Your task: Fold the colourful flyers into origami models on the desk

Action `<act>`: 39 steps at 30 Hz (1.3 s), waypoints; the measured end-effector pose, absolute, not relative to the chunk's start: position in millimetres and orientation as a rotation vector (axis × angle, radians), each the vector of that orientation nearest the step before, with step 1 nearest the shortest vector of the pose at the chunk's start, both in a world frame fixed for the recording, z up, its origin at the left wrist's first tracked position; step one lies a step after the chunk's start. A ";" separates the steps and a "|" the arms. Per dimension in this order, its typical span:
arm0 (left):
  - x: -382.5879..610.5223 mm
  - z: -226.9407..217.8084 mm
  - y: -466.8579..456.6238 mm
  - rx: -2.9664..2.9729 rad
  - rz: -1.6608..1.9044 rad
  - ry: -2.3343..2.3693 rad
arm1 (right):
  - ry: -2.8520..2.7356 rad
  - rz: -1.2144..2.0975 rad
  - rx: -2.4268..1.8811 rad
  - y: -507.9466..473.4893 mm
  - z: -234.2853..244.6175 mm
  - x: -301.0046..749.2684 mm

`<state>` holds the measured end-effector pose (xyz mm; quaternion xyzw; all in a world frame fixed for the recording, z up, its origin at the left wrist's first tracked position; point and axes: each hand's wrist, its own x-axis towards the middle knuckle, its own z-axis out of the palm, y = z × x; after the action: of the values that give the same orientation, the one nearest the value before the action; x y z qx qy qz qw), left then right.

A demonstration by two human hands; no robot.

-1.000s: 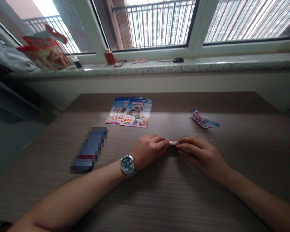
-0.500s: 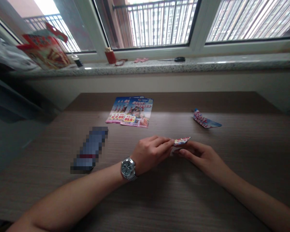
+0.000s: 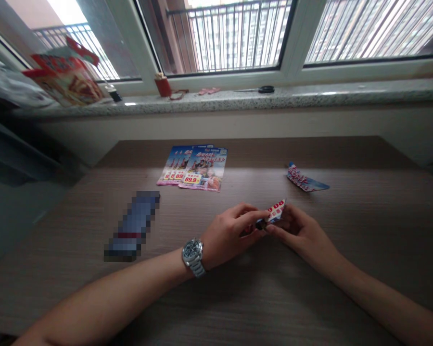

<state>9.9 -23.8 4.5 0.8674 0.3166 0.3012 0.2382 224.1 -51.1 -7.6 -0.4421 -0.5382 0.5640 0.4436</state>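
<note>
A: Folded leaflet [image 3: 274, 212] sits just above the table [image 3: 310, 288], mid-front, pinched between left hand [image 3: 231, 233] and right hand [image 3: 299, 230], one flap tilted up.

B: Progress?

A: Seems partly folded. One finished piece [image 3: 305, 180] lies far right; flat leaflets [image 3: 197, 168] wait behind.

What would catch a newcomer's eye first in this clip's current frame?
Both hands meet at the table's middle: the left hand, with a wristwatch on its wrist, and the right hand pinch a small folded flyer between them. Behind them lies a stack of colourful flyers, and another folded flyer sits far right on the wooden table.
</note>
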 end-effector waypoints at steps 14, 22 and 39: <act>10.6 15.0 -24.7 2.096 0.809 0.760 | -1.309 1.408 -1.046 -53.2 -8.3 222.9; 11.3 16.1 -24.6 2.147 0.872 0.798 | -1.341 1.417 -1.046 -55.3 -7.6 222.0; 12.7 14.7 -25.9 2.172 0.907 0.841 | -1.329 1.448 -1.087 -57.0 -4.2 220.1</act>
<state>12.7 -25.9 14.7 0.8247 0.3194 0.3441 0.3155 220.1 -57.0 -4.2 -0.4361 -0.5332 0.5812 0.4332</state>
